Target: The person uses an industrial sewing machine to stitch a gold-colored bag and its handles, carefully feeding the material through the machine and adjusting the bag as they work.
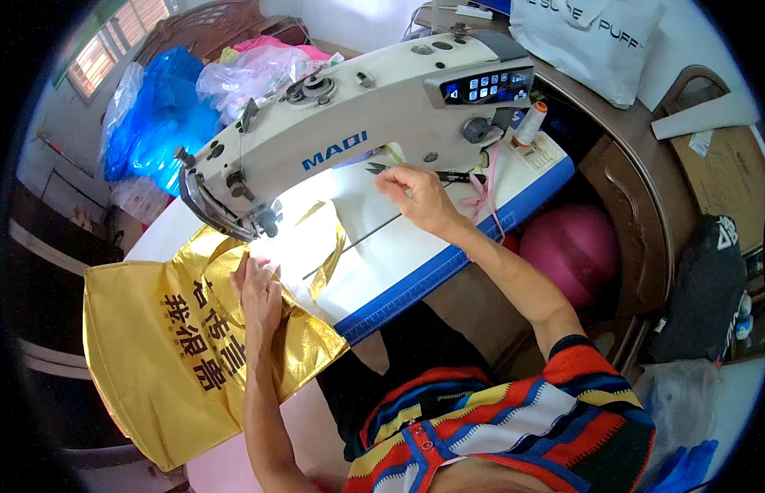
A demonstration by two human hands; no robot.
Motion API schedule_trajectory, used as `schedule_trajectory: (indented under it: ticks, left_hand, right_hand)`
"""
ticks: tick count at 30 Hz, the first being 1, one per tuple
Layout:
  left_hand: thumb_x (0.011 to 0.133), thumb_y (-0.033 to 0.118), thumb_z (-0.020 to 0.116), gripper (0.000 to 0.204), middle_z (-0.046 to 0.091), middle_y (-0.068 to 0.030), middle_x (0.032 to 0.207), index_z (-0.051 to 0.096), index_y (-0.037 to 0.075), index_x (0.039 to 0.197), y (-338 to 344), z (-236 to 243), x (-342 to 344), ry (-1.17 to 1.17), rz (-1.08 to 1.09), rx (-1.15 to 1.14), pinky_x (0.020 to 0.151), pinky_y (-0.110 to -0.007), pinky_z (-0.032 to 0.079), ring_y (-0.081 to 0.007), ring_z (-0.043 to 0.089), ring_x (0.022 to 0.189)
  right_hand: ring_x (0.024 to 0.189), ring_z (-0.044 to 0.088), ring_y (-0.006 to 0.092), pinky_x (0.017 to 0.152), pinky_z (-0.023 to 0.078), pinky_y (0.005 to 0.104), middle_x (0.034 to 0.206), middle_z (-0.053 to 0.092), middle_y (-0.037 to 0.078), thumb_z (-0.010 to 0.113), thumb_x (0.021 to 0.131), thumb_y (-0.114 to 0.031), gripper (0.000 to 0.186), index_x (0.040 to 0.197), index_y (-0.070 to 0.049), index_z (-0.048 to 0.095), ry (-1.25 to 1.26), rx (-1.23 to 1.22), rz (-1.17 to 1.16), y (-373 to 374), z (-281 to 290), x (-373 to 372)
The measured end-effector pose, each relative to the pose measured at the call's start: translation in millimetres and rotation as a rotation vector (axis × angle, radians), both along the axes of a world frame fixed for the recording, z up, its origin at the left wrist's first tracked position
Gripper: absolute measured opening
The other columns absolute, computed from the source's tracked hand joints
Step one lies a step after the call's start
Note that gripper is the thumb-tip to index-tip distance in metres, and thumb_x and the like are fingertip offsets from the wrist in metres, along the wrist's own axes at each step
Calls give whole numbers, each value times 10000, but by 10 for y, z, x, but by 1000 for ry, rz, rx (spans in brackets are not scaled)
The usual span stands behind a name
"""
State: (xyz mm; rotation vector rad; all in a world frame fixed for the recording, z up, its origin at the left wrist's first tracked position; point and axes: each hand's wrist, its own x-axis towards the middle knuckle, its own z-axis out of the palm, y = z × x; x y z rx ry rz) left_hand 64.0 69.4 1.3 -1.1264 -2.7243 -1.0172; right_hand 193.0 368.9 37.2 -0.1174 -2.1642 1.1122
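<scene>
A shiny gold tote bag [144,337] with dark printed characters spreads over the left end of a white sewing machine [350,107]. My left hand [259,292] grips the bag near its top edge, fingers close to the presser foot [267,222]. From the bag a gold strap [331,255] loops up onto the white machine bed. Over the bed, under the machine arm, my right hand [415,197] is closed with its fingers curled; what they hold, if anything, is hidden. Dark scissors [458,177] show behind that hand, partly covered by it.
An orange-topped thread cone [530,123] and a pink ribbon [481,193] are at the bed's right end. A blue ruled strip [423,292] edges the front. Blue plastic bags [161,115] lie behind left; a maroon ball [571,255] sits right, below the table.
</scene>
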Motion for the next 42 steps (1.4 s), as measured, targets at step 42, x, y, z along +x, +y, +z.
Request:
schedule_trajectory:
  ticks: [42]
  left_hand:
    - [746, 125, 434, 368, 571, -153, 1104, 657, -43, 985, -24, 26, -32, 127, -64, -13, 1012, -402, 283, -310, 434, 1097]
  right_hand:
    - [1045, 611, 251, 910, 482, 352, 1133, 633, 127, 579, 890, -126, 281, 1164, -69, 606, -61, -124, 380, -733, -240, -1099]
